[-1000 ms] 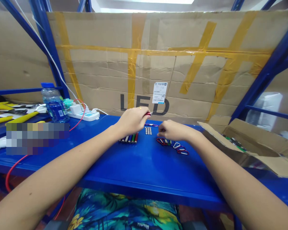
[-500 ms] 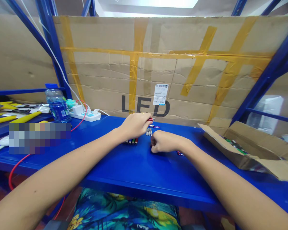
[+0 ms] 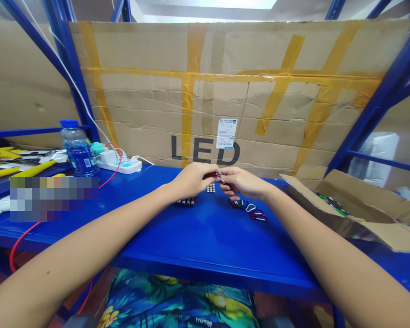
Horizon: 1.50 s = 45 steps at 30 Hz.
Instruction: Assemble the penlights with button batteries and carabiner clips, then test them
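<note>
My left hand point(image 3: 195, 177) is closed around a slim red metal tube point(image 3: 210, 174) with a silver end, which looks like a small flashlight. My right hand point(image 3: 241, 181) meets it at that silver end, its fingers pinching a small shiny piece point(image 3: 222, 181) that looks like a carabiner, mostly hidden by the fingers. Below the right hand, several coloured carabiners point(image 3: 250, 207) lie in a curved row on the blue table point(image 3: 191, 237). Small silver round pieces point(image 3: 211, 187) stand in rows behind the hands. Beside my left wrist lie several coloured tubes point(image 3: 187, 201), partly covered.
An open cardboard box point(image 3: 355, 218) with small parts inside sits at the right. To the left are a blue-capped bottle point(image 3: 78, 150), a white power strip point(image 3: 128, 166) and a red cable point(image 3: 27, 234). A large cardboard sheet point(image 3: 140, 105) closes off the back.
My right hand has risen from the tabletop and come up to the tube in my left hand, with a small shiny piece now in its fingers. The carabiner row is uncovered.
</note>
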### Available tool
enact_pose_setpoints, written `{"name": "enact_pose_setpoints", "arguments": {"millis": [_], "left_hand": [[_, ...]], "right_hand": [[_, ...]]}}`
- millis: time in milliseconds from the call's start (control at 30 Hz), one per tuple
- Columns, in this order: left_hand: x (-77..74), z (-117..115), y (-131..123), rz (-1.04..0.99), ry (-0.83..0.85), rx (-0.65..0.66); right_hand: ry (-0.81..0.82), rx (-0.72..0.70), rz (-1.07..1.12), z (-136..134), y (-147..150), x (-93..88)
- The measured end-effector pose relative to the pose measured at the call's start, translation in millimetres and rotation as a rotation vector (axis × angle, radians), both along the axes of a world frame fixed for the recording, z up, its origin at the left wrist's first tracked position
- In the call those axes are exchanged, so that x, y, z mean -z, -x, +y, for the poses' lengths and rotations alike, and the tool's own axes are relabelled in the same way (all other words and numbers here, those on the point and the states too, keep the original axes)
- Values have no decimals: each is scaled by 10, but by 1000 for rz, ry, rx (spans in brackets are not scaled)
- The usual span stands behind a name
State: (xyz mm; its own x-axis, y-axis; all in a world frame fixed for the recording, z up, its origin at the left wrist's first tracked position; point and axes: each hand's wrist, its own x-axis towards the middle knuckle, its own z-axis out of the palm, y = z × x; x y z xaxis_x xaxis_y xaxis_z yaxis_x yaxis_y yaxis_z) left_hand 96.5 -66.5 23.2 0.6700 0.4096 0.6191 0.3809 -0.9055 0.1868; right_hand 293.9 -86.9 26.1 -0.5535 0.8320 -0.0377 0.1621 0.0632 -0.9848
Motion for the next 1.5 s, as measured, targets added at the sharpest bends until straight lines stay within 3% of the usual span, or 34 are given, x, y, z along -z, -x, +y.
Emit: {"name": "enact_pose_setpoints", "arguments": {"millis": [100,200,433,667,900,1000,1200,1500], "left_hand": [[8,35,5,-22,-22,-70],[14,60,8,-44,-32,-125],[76,95,14,-47,-56,-161],[110,89,-1,-30,-77,-193],[44,-20,-30,-67,134,-230],[33,-50,-40,-107,180,-181],[38,-48,-44,-143,158,-80],[60,-42,-32,-137,77,-133]], "right_hand": [[46,-45,41,-12,-8,-30],[-13,-59,16,-13,-36,-74],[-525,161,-337,-15,51,-48],[-756,278,-452,-33,149,-43],[-876,367,-543,56,77,2],[-962,406,-615,74,78,29],[-1059,436,-742,37,146,54],[-1060,503,-818,-62,233,30]]}}
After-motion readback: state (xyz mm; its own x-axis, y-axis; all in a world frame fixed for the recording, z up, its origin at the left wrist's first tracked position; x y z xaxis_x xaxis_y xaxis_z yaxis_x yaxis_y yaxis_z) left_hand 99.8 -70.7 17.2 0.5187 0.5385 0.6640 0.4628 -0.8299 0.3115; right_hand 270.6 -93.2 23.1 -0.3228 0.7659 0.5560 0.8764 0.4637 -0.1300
